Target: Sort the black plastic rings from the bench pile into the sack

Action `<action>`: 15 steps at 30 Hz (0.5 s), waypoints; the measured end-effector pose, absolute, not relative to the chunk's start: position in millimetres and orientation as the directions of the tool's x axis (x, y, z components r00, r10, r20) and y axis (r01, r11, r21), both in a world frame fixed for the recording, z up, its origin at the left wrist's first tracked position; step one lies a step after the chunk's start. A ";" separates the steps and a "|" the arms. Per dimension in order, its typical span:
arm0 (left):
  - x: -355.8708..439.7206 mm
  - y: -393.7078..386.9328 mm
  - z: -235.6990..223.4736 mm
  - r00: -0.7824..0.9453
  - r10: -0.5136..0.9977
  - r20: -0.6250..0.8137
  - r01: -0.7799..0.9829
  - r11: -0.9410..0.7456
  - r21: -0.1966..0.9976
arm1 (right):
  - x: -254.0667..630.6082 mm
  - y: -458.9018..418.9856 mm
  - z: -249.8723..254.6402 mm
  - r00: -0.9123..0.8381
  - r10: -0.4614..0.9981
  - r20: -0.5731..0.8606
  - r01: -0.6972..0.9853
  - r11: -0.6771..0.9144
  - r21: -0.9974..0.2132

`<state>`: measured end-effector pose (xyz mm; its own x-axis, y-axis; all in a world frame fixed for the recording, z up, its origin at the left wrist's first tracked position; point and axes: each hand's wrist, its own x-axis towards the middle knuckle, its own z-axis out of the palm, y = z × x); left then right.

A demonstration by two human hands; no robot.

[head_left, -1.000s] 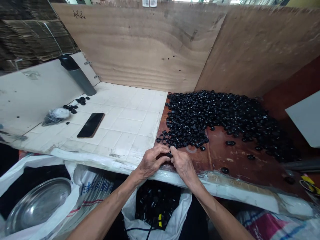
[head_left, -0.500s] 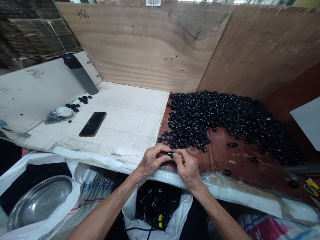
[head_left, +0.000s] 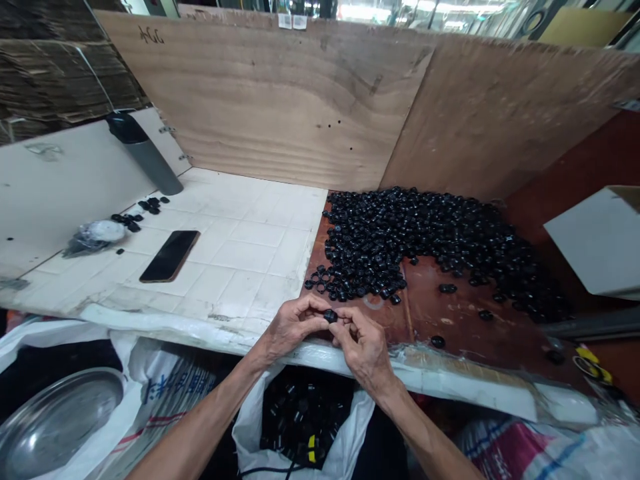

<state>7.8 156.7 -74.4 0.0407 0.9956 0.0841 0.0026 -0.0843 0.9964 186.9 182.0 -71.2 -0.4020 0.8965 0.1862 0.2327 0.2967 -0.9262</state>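
Observation:
Between the thumb and fingers of my left hand (head_left: 295, 325) is a small round black plastic part (head_left: 330, 316), held just above the table's front edge. My right hand (head_left: 364, 343) is closed at the same part from the right, its thumb and fingertips pressed together against it. Just beyond my hands spreads a large pile of small black parts (head_left: 400, 233), with a few open rings (head_left: 320, 280) at its near left corner. Below my wrists, a white sack (head_left: 245, 427) holds many similar black parts (head_left: 305, 407).
A phone (head_left: 170, 257) lies on the white tabletop, left of my hands. Behind it are a clear plastic bag (head_left: 97, 235) and a grey bottle (head_left: 147, 160). A plywood board (head_left: 280, 100) walls the back. A metal bowl (head_left: 65, 420) sits in a sack at lower left.
The view has shifted slightly. My right fingers drew back a little from the black part, then closed in on it again. The part has turned in my left fingers.

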 end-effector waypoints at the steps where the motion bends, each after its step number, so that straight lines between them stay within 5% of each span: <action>1: 7.1 154.9 -74.2 0.045 0.995 0.091 0.016 -0.092 0.996 | 185.7 178.5 -70.5 -0.390 0.907 0.156 0.222 0.258 -0.940; 6: 6.1 140.4 -82.2 0.060 0.973 0.222 0.216 -0.230 0.949 | 180.8 161.1 -73.2 -0.321 0.946 -0.044 0.208 0.025 -0.978; 10: 6.6 127.3 -92.3 0.155 0.887 0.435 0.452 -0.456 0.767 | 178.1 153.9 -83.1 -0.319 0.931 -0.180 0.242 -0.104 -0.965; 15: 3.7 115.8 -90.1 0.365 0.803 0.470 0.568 -0.593 0.571 | 177.2 152.0 -92.8 -0.402 0.832 -0.383 0.212 -0.323 -0.923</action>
